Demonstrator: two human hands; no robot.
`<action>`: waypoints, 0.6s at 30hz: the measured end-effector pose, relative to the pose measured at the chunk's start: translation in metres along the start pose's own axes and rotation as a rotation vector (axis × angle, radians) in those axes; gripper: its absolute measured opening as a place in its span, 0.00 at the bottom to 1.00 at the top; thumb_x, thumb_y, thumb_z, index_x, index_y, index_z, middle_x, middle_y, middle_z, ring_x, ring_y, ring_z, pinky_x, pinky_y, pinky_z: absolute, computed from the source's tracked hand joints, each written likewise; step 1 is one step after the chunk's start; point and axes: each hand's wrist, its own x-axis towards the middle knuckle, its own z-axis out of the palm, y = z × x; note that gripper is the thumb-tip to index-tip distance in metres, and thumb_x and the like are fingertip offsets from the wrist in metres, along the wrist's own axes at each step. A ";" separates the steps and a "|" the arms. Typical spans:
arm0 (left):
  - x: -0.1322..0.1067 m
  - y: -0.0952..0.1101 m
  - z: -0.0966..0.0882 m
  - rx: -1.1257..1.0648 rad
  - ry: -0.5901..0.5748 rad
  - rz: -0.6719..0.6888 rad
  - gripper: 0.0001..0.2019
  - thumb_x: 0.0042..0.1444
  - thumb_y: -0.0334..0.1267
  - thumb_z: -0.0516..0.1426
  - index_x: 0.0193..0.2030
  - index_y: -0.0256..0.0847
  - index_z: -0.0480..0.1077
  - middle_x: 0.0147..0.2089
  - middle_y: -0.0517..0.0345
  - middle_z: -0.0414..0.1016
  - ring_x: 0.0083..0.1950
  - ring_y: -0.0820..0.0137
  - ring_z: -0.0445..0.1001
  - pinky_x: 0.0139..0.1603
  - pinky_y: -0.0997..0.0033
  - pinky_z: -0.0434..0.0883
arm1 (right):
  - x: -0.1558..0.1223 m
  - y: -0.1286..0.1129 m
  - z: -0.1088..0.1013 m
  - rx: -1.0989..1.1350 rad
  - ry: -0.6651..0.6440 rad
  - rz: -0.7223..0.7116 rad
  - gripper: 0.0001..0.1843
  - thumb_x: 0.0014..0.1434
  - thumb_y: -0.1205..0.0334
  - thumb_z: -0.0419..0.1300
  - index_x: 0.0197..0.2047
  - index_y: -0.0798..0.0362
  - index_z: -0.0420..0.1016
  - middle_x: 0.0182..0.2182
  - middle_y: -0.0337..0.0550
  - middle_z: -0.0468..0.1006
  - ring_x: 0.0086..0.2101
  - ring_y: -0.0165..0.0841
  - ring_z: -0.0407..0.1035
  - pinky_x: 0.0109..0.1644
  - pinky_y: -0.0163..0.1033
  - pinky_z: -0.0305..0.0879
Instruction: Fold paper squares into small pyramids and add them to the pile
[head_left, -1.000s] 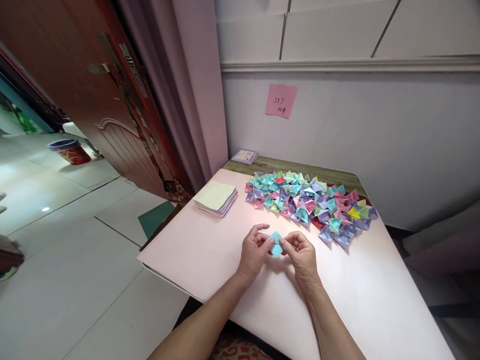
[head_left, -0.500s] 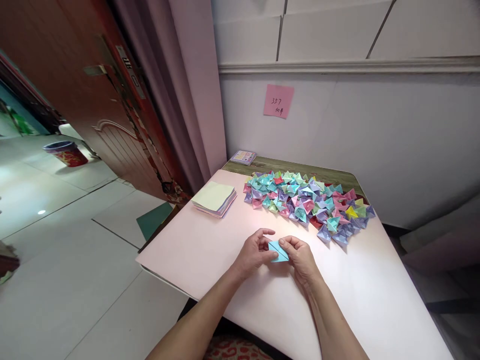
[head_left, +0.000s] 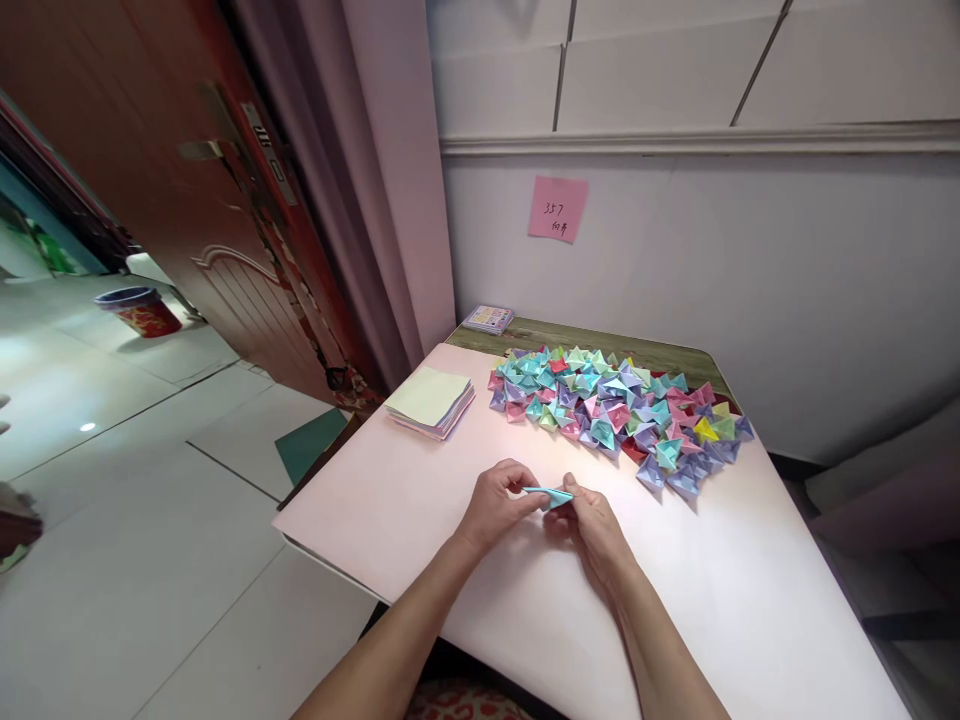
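Note:
A small folded piece of light blue paper (head_left: 553, 498) is held between my two hands above the pink-white table top (head_left: 360, 500). My left hand (head_left: 499, 505) pinches its left end between thumb and fingers. On the right end, my right hand (head_left: 592, 515) grips it with the thumb on top and fingers curled beneath. The paper shows nearly edge-on as a narrow shape. Beyond my hands lies a wide cluster of folded paper boats (head_left: 615, 415) in blue, purple, pink, green, red and yellow.
A stack of square paper sheets (head_left: 429, 397), pale yellow on top, lies at the left. Behind it sits a small printed pack (head_left: 489, 319). A pink note (head_left: 557, 209) is stuck to the wall. On the floor stands a red bin (head_left: 142, 312) near the wooden door (head_left: 225, 230).
The blue paper has turned from showing its flat, diamond-like face to a thin, edge-on shape. My left fingers have closed in on its left end. The camera view has shifted slightly.

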 end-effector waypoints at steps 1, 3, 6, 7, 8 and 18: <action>0.000 0.000 -0.001 -0.028 -0.002 -0.024 0.06 0.46 0.38 0.65 0.26 0.39 0.75 0.31 0.56 0.75 0.35 0.69 0.71 0.38 0.72 0.67 | 0.001 0.000 -0.001 -0.029 0.015 -0.037 0.29 0.55 0.35 0.59 0.34 0.56 0.79 0.24 0.43 0.76 0.24 0.30 0.68 0.29 0.35 0.64; 0.000 -0.001 -0.003 -0.097 -0.025 -0.098 0.07 0.47 0.39 0.64 0.27 0.38 0.73 0.29 0.58 0.75 0.32 0.70 0.72 0.35 0.73 0.67 | 0.002 0.001 -0.003 -0.105 0.042 -0.126 0.27 0.53 0.38 0.63 0.41 0.54 0.79 0.28 0.43 0.77 0.28 0.32 0.69 0.33 0.37 0.66; -0.002 -0.003 -0.001 -0.217 -0.056 -0.199 0.11 0.47 0.41 0.65 0.27 0.37 0.70 0.26 0.60 0.73 0.28 0.72 0.71 0.29 0.75 0.66 | 0.004 0.001 -0.006 -0.203 0.069 -0.221 0.21 0.47 0.45 0.69 0.37 0.53 0.80 0.28 0.41 0.76 0.28 0.32 0.66 0.31 0.36 0.63; -0.003 -0.004 0.000 -0.265 -0.064 -0.232 0.12 0.46 0.42 0.66 0.28 0.37 0.70 0.26 0.59 0.73 0.28 0.72 0.72 0.29 0.75 0.67 | 0.005 0.002 -0.007 -0.219 0.076 -0.236 0.19 0.48 0.46 0.69 0.34 0.54 0.80 0.25 0.40 0.75 0.27 0.32 0.65 0.30 0.36 0.61; -0.003 -0.006 0.002 -0.317 -0.074 -0.267 0.13 0.47 0.44 0.65 0.29 0.37 0.70 0.26 0.58 0.74 0.29 0.70 0.73 0.29 0.74 0.68 | 0.005 0.003 -0.007 -0.226 0.082 -0.248 0.18 0.49 0.46 0.69 0.32 0.54 0.79 0.23 0.40 0.74 0.26 0.31 0.63 0.29 0.36 0.60; -0.002 -0.007 0.008 -0.379 -0.030 -0.266 0.13 0.51 0.44 0.62 0.28 0.35 0.70 0.23 0.59 0.72 0.23 0.75 0.70 0.27 0.75 0.68 | 0.003 0.002 -0.005 -0.237 -0.012 -0.295 0.16 0.56 0.49 0.64 0.29 0.53 0.74 0.24 0.38 0.71 0.27 0.30 0.62 0.32 0.35 0.59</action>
